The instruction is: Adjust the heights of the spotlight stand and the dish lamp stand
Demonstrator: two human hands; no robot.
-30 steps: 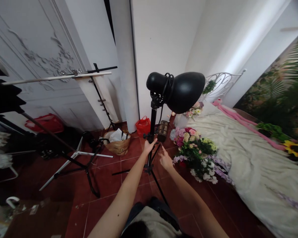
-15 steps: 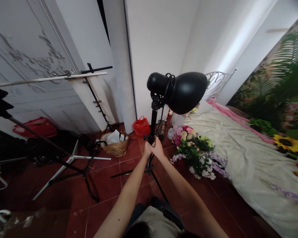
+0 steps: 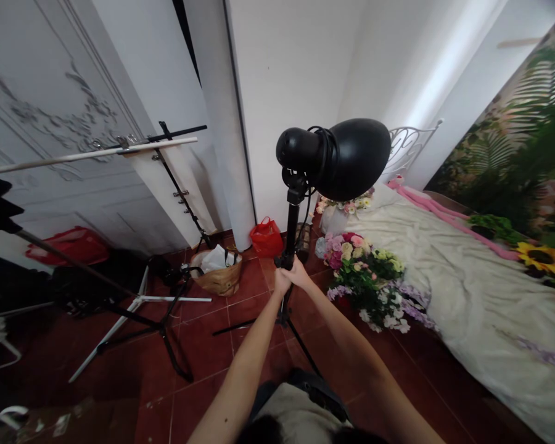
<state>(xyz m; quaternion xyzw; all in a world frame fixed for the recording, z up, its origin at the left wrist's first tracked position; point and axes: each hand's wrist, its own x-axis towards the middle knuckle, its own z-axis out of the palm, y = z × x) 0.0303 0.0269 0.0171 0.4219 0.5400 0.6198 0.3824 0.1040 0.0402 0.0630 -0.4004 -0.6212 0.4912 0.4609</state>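
Both the left grip (image 3: 282,281) and right grip (image 3: 298,272) seem closed around the light stand (image 3: 292,227) below its lamp (image 3: 355,159).

Photo studio, apparently: black lamp (image 3: 358,159) on a stand (image 3: 293,225), tripods (image 3: 160,328) at left, flower bunches (image 3: 369,271) beside a draped bed (image 3: 467,283), foliage backdrop (image 3: 531,145), moulded white wall (image 3: 37,68).

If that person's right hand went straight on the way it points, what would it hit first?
The black light stand, which the right hand appears to be gripping. Beyond it, the red bag lies roughly in line, though depth is hard to judge.
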